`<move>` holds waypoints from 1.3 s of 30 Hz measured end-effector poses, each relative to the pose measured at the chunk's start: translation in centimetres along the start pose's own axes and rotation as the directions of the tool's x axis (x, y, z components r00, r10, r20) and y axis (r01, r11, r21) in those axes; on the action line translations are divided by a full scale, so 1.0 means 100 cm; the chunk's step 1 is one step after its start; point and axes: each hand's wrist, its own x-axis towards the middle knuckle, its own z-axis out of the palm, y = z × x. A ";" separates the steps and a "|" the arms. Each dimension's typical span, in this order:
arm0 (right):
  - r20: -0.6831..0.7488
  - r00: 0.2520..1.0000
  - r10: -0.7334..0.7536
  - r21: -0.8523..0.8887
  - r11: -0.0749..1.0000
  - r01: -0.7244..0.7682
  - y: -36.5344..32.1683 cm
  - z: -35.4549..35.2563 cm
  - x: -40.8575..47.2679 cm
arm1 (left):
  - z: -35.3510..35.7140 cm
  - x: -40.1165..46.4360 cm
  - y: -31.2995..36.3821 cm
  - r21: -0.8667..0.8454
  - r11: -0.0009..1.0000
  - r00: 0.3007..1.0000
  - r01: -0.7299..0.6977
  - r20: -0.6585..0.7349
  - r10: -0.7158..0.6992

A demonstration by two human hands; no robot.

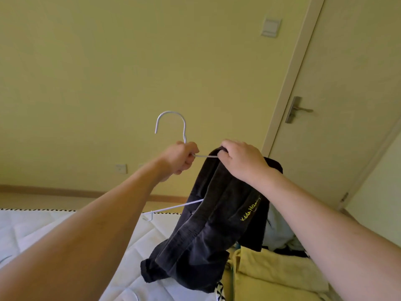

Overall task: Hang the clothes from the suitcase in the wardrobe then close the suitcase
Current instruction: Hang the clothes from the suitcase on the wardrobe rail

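Two hands work over a white quilted bed (65, 231), w/ a closed door (338, 105) at the right and no wardrobe in view. Biggest item in play is the dark garment (212, 231), black w/ yellow script lettering, hanging in folds from the right end of a white wire hanger (171, 127) and trailing down to the bed edge. Below it at lower right lie yellow clothes (280, 272) and something pale blue, prob. still in the suitcase, though its shell isn't clear. Right hand (243, 161) has fingers curled over the garment's top fold, pinching it against the hanger's shoulder wire. Left hand (182, 158) is fisted round the hanger just under the hook, fingers clamped tight on the wire. Judging by this, the step is seating the garment on the hanger. To do it well: keep the left grip firm so the hanger stays level, feed the fabric along toward the centre w/ the right, spread the bunched folds evenly so weight balances, and check the lower bar (173, 208) isn't snagged before carrying it off.
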 end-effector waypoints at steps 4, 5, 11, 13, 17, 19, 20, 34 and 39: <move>-0.042 0.982 0.184 0.007 0.983 -0.184 0.014 -0.029 0.004 | 0.002 0.001 -0.007 0.501 0.812 0.803 -0.298 -0.328 0.497; -0.065 0.968 0.242 0.025 0.970 -0.241 0.020 -0.038 0.003 | 0.007 -0.003 -0.008 0.653 0.687 0.639 -0.318 -0.388 0.665; -0.196 0.850 0.489 0.104 0.872 -0.478 0.055 -0.089 -0.004 | 0.092 -0.025 -0.018 0.390 0.694 0.779 -0.605 0.113 0.617; -0.228 0.817 0.530 0.127 0.848 -0.514 0.062 -0.104 -0.007 | 0.121 -0.019 -0.025 0.255 0.842 0.875 -0.476 0.227 0.427; -0.287 0.753 0.592 0.186 0.806 -0.562 0.081 -0.139 -0.019 | 0.153 0.001 -0.017 0.441 0.711 0.813 -0.548 0.078 0.577; -0.318 0.710 0.629 0.218 0.777 -0.590 0.090 -0.153 -0.026 | 0.162 0.005 0.007 0.347 0.744 0.813 -0.570 0.107 0.573; -0.323 0.694 0.643 0.230 0.765 -0.602 0.091 -0.158 -0.029 | 0.167 0.007 0.016 0.321 0.761 0.824 -0.564 0.148 0.547; -0.471 0.523 0.711 0.235 0.672 -0.702 0.131 -0.208 -0.044 | 0.173 -0.008 0.038 0.394 0.917 0.556 0.056 0.750 -0.357; -0.434 0.485 0.759 0.284 0.626 -0.726 0.149 -0.211 -0.057 | 0.154 -0.013 0.010 0.724 0.676 0.540 0.136 0.518 -0.663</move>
